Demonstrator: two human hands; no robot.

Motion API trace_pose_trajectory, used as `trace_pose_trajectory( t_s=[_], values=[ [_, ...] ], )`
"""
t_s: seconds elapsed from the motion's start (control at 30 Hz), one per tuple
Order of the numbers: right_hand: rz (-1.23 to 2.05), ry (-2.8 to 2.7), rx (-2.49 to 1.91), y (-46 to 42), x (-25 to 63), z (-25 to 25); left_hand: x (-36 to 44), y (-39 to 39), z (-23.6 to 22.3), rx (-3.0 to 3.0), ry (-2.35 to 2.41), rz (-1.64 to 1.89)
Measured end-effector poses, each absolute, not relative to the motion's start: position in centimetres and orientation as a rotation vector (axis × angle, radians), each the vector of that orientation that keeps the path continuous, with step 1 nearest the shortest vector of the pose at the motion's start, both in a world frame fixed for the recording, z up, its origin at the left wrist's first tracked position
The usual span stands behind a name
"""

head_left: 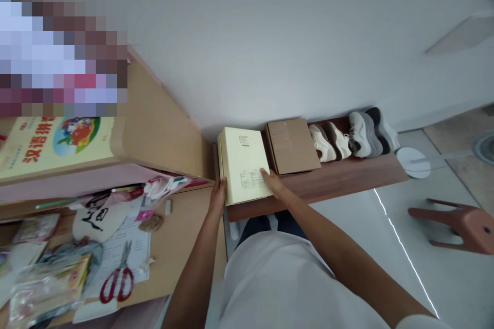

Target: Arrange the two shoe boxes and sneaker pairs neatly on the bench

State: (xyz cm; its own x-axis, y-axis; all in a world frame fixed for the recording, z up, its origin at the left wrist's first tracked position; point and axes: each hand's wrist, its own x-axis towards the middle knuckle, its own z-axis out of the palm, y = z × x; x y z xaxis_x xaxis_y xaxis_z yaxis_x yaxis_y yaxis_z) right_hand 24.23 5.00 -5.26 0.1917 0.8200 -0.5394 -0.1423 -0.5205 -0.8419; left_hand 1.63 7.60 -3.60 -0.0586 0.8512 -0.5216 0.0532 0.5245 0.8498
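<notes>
A pale yellow box (249,157) with small printed labels lies flat at the left end of a dark wooden bench (343,177). My left hand (218,194) presses against its left side near the front corner. On the opposite side my right hand (271,183) grips the front right part, thumb on top and the other fingers mostly hidden beneath the edge. Between them the two hands hold the box. Close on its right sits a brown cardboard box (292,146).
Right of the cardboard box stand pairs of shoes, white sneakers (323,144) and grey ones (366,136). A brown stool (463,223) is on the floor at right. The desk (177,231) at left bears red-handled scissors (119,277), papers and plastic bags.
</notes>
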Motion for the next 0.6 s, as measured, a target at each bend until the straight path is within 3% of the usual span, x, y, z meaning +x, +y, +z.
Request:
trace_pose_trajectory(
  t_s=[0.13,0.27,0.6],
  values=[
    [1.271,-0.878,-1.823,4.5,23.7,-4.7,1.4,6.1,-2.1,0.650,1.378,0.779],
    [1.286,-0.971,-1.905,3.8,22.0,-4.2,2.6,5.4,-0.7,0.646,1.380,0.759],
    [1.439,-1.052,-1.649,3.0,19.2,-0.7,4.9,4.7,0.9,0.811,1.471,0.946]
  ],
)
